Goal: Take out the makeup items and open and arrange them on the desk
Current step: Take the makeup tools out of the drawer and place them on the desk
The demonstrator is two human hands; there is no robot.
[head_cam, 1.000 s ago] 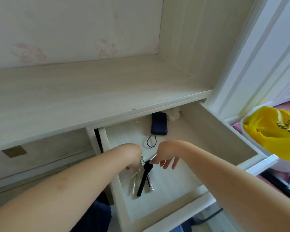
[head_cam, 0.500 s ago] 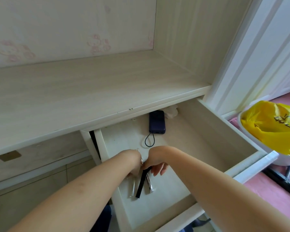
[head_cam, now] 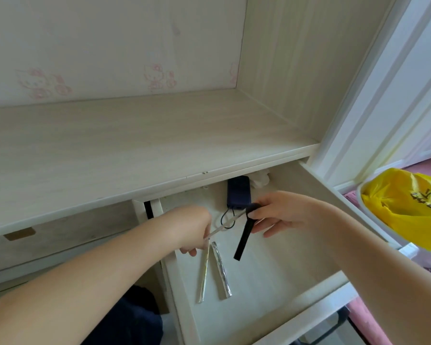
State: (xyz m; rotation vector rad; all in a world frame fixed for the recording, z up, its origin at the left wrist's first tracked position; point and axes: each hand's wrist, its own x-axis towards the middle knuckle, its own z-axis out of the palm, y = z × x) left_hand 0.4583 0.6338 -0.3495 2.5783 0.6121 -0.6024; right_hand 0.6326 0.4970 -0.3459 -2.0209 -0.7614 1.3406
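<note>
Spanning both hands (head_cam: 234, 225) — silver stick (head_cam: 225, 226)

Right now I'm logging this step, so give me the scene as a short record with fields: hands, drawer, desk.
left hand: pinches a thin silver stick above the drawer
right hand: grips a black stick by its top end, which hangs down
drawer: open; two silver sticks lie side by side on its floor, a dark blue case with a cord at the back
desk: no makeup items on the part in view
</note>
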